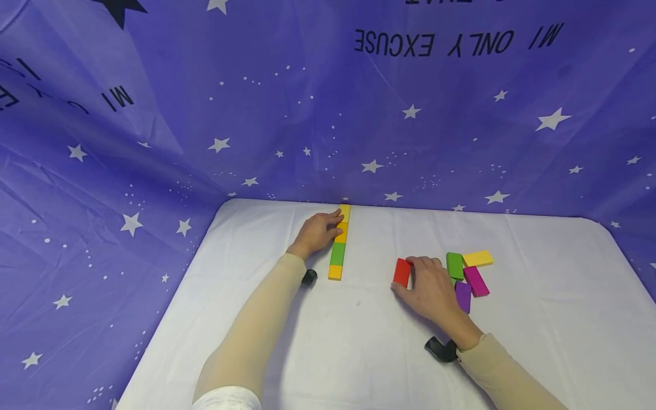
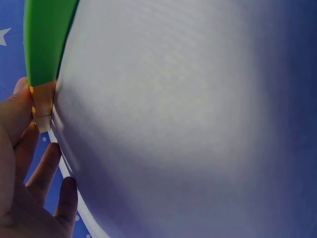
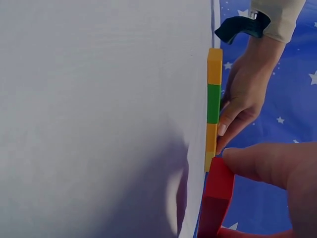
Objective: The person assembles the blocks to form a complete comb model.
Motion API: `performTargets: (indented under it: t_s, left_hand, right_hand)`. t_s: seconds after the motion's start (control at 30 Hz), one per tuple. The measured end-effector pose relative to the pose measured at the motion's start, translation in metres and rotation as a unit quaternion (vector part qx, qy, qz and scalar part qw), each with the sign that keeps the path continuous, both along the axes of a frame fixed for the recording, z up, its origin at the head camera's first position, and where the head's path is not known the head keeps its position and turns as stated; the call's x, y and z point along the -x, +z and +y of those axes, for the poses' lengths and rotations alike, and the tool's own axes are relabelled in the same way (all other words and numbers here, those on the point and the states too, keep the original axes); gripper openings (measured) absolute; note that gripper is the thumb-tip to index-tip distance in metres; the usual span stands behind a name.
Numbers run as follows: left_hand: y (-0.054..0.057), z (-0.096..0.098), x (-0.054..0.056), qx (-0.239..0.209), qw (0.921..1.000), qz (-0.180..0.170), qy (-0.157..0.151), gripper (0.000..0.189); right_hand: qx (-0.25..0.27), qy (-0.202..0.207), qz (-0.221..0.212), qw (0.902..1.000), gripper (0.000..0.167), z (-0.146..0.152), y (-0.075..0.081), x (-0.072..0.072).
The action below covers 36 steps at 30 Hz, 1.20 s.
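A straight row of blocks runs away from me on the white table: an orange block (image 1: 335, 273) nearest, then a green block (image 1: 338, 254), another orange block (image 1: 343, 234) and a yellow block (image 1: 345, 212) at the far end. My left hand (image 1: 316, 233) rests along the row's left side, thumb and index finger touching the far blocks, the other fingers loosely spread in the left wrist view. Over to the right, my right hand (image 1: 430, 287) grips a red block (image 1: 402, 272) between thumb and fingers. That red block (image 3: 217, 191) also shows in the right wrist view.
Loose blocks lie beyond the right hand: a dark green one (image 1: 454, 265), a yellow one (image 1: 478, 258), a magenta one (image 1: 476, 281) and a purple one (image 1: 463, 296), with another green one partly hidden. A purple star-patterned cloth (image 1: 318, 114) stands behind the white table (image 1: 369, 359).
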State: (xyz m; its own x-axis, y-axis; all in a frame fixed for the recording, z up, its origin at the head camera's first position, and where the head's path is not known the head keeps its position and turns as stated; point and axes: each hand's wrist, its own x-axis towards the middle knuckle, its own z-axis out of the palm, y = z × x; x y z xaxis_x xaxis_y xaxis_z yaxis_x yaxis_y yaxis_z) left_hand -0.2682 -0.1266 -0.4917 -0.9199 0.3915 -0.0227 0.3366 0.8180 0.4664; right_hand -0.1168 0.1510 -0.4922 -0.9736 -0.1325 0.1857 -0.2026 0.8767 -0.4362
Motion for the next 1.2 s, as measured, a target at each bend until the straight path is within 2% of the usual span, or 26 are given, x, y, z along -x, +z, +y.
performTargets:
  t_s: [0.4, 0.63, 0.87, 1.2]
  left_hand:
    - [0.001, 0.000, -0.001, -0.003, 1.0000, 0.002, -0.003, 0.046]
    - [0.004, 0.001, -0.001, 0.002, 1.0000, -0.006, -0.003, 0.046]
    - [0.006, 0.000, -0.001, 0.007, 0.9999, -0.008, 0.006, 0.046]
    - [0.005, 0.001, -0.002, 0.007, 0.9999, -0.008, 0.002, 0.046]
  right_hand:
    - [0.028, 0.020, 0.011, 0.9994, 0.062, -0.013, 0.010, -0.004]
    - [0.038, 0.025, 0.001, 0.9990, 0.062, -0.022, 0.014, -0.005]
    - [0.042, 0.044, 0.007, 0.9982, 0.062, -0.034, 0.018, -0.006]
    - [0.042, 0.064, 0.012, 0.9970, 0.060, -0.054, 0.016, -0.010]
